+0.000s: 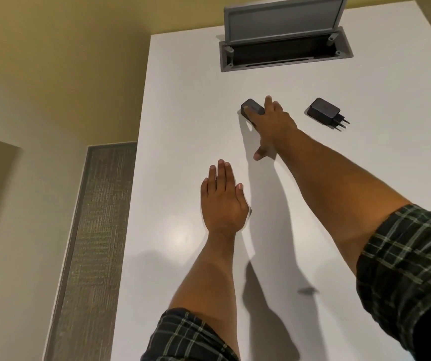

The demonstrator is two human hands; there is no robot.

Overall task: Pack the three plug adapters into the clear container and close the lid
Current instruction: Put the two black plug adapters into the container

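Note:
Two black plug adapters lie on the white table (183, 126). My right hand (274, 123) reaches far forward and its fingers rest on top of the left adapter (251, 106); the thumb is spread away, so the hand is not closed around it. The second adapter (323, 111) lies to the right with its round pins pointing right, untouched. My left hand (222, 201) lies flat on the table nearer to me, fingers together, holding nothing. No third adapter and no clear container are in view.
A grey cable hatch (284, 58) with its flap raised sits in the table at the far end. The table's left edge runs close beside my left arm, with beige floor and a grey mat (97, 230) below.

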